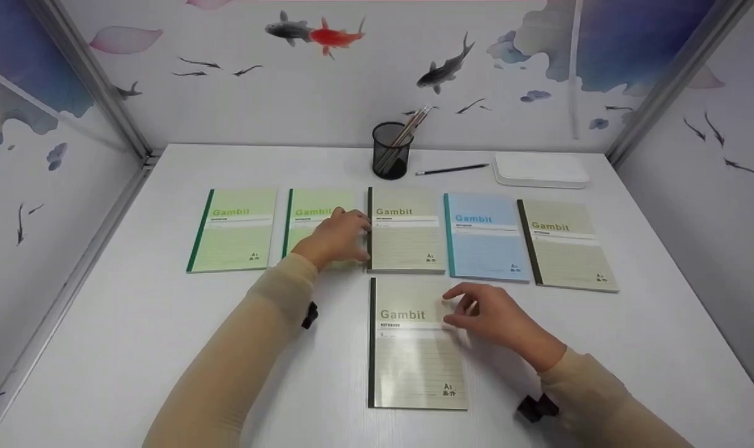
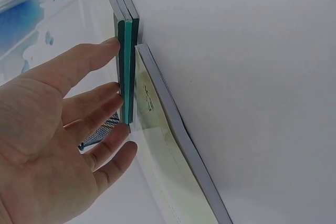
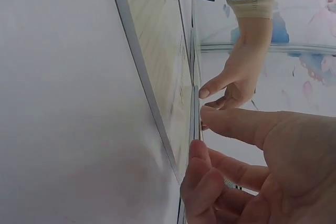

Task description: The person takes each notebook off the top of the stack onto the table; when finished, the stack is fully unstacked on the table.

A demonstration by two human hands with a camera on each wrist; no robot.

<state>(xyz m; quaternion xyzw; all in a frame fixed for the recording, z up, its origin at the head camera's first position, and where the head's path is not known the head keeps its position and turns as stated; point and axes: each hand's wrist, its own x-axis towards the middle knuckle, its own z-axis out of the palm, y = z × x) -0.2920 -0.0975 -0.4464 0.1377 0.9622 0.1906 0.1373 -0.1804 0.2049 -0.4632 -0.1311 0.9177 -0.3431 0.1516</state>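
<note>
My left hand lies over the second green notebook, its fingertips at the dark spine of the middle grey notebook. In the left wrist view, the left hand has its thumb and fingers spread along layered spines, a teal one between two dark ones. A single grey notebook lies closer to me. Beside its right edge is my right hand, thumb and forefinger apart. Loosely bent fingers of the right hand show in the right wrist view, with nothing visibly held.
Also in the row lie a green notebook at far left, a blue notebook and another grey notebook at right. Behind them stand a black mesh cup of pencils, a loose pencil and a white box.
</note>
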